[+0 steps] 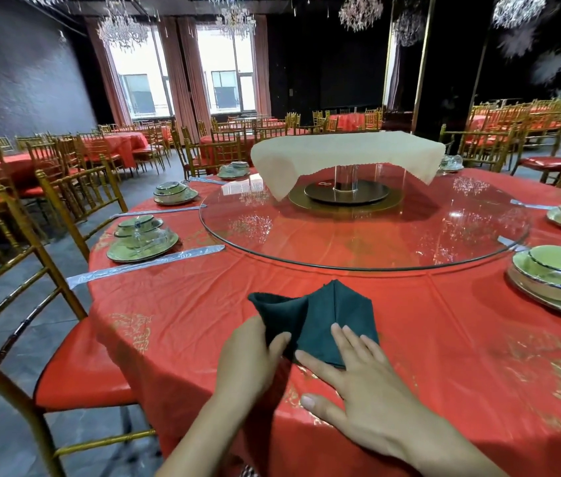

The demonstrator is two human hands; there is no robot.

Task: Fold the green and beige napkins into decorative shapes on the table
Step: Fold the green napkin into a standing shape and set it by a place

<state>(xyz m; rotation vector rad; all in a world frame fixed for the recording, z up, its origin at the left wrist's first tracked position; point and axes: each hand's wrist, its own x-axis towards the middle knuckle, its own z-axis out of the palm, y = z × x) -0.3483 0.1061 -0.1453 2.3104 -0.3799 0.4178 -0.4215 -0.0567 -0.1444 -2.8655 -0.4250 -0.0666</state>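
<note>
A dark green napkin (pixel 320 315), partly folded into a pointed shape, lies on the red tablecloth (pixel 444 339) near the table's front edge. My left hand (pixel 248 359) pinches the napkin's left flap between thumb and fingers, and that flap stands lifted. My right hand (pixel 358 383) lies flat with fingers spread, its fingertips pressing the napkin's lower right part. A beige cloth (pixel 344 149) is draped over a raised stand at the middle of the table.
A round glass turntable (pixel 444 246) fills the table's centre. Place settings of green plates and bowls sit at the left (pixel 141 241) and right (pixel 554 270). Gold chairs (pixel 31 270) stand close on the left. More red tables and chairs fill the hall behind.
</note>
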